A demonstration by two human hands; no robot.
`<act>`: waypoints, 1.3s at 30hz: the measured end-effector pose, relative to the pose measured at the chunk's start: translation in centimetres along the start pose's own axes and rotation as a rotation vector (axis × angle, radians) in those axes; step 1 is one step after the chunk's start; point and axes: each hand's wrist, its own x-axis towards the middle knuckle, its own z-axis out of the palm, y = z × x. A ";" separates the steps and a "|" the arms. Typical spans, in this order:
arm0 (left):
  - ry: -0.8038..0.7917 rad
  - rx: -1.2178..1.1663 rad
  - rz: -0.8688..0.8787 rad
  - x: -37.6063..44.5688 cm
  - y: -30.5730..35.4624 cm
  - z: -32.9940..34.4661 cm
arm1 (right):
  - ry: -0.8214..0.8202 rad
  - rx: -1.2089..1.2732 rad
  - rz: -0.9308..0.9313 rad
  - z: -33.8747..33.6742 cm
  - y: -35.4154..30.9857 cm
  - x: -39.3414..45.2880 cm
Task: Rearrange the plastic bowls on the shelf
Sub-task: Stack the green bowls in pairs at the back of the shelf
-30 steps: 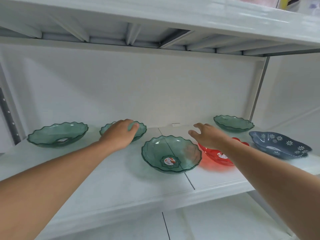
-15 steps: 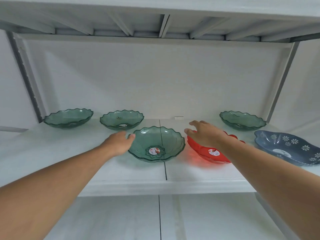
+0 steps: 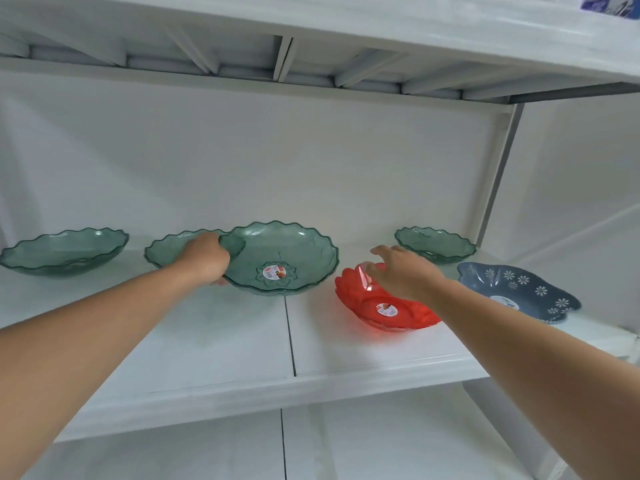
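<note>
Several plastic bowls stand on a white shelf [image 3: 214,344]. My left hand [image 3: 204,258] grips the left rim of a large green scalloped bowl [image 3: 287,258], which is tilted up off the shelf toward me. Behind that hand sits a second green bowl [image 3: 166,251], partly hidden. A third green bowl [image 3: 62,252] is at the far left and a fourth [image 3: 434,242] at the back right. My right hand [image 3: 403,273] hovers with fingers spread over the rim of a red bowl [image 3: 384,311].
A blue-grey bowl with white flowers [image 3: 519,294] sits at the right end of the shelf. The shelf above [image 3: 311,26] hangs low overhead. A grey upright post [image 3: 498,171] stands at the back right. Another shelf lies below.
My left hand has taken hold of the large green bowl's left rim and lifted and tilted it, moving it back. My right hand stays over the red bowl.
</note>
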 end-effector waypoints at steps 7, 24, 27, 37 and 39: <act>-0.032 -0.127 0.041 1.0 7.2 2.4 | 0.013 -0.059 0.087 -2.5 7.1 -0.5; 0.006 -0.255 -0.158 2.9 19.1 15.1 | -0.013 -0.012 0.095 -4.8 27.3 7.3; 0.005 -0.234 -0.133 3.2 20.0 15.8 | -0.023 -0.002 0.112 -4.4 28.5 8.9; -0.012 -0.240 -0.119 8.7 20.9 18.2 | -0.063 -0.036 0.224 -3.9 31.5 12.9; -0.010 -0.227 -0.130 9.6 20.6 18.7 | -0.081 -0.025 0.252 -3.5 32.0 14.0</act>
